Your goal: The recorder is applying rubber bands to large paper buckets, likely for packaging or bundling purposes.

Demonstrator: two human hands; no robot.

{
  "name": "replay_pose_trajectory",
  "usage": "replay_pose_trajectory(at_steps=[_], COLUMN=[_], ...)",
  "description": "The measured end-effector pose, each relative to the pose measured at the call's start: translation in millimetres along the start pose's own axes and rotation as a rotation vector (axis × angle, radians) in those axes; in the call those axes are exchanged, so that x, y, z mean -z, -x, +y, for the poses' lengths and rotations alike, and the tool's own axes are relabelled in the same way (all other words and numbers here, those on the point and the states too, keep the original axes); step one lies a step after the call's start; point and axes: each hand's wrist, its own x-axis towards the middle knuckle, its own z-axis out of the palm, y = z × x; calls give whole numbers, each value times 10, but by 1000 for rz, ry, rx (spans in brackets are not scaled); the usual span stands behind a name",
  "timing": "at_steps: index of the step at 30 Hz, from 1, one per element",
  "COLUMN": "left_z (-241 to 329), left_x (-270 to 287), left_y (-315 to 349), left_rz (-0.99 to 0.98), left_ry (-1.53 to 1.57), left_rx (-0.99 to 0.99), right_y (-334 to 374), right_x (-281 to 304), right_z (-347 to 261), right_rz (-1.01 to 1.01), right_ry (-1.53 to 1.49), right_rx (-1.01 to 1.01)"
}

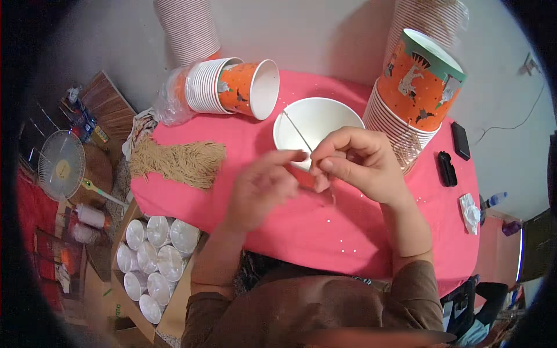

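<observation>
My right hand (362, 165) pinches a thin cord (298, 131) between thumb and fingertips. The cord's stiff-looking free part slants up and left over the mouth of a paper bucket (342, 110), white inside with a bit of orange showing below. Close by on the left, my left hand (261, 188) is smeared by motion, its index finger reaching the right fingertips. Whether it grips the cord cannot be made out. A bundle of tan cords (177, 162) lies on the pink-covered table (360, 238), left of my hands.
Orange printed buckets (238, 87) lie nested at the back left. Another printed bucket (420, 81) tops a tall stack at the right. A black case (447, 169), a dark phone-like object (460, 140) and crumpled white paper (470, 213) lie at the right edge. Wrapped cup stacks fill a carton (119, 272) lower left.
</observation>
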Motion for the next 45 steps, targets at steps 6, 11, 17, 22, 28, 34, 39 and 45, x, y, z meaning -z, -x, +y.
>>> replay_pose_trajectory(at_steps=[6,11,17,22,28,34,39,45], left_z=[-235,-401,-278,-241,-240,-274,-230,-137], left_x=[-264,-83,-48,-130,-180,-198,323,109], left_y=[105,312,232,105,-57,-25,-146,-65], left_rz=[-87,69,34,34,-13,-4,163,133], left_ry=[74,88,-3,-47,147,-760,-1011,-1044], left_rx=[282,381,505,386,249,-160,-272,-317], right_y=[-109,-270,-165,11,22,-64,-122,-172], right_x=[165,487,372,41,152,449,550,526], right_z=[102,210,163,31,-49,-40,99,313], right_rz=[180,440,324,-158,-72,165,65,-100], right_ry=[176,286,1256,824,992,1102,1257,1132], right_rx=[287,433,254,257,144,194,228,234])
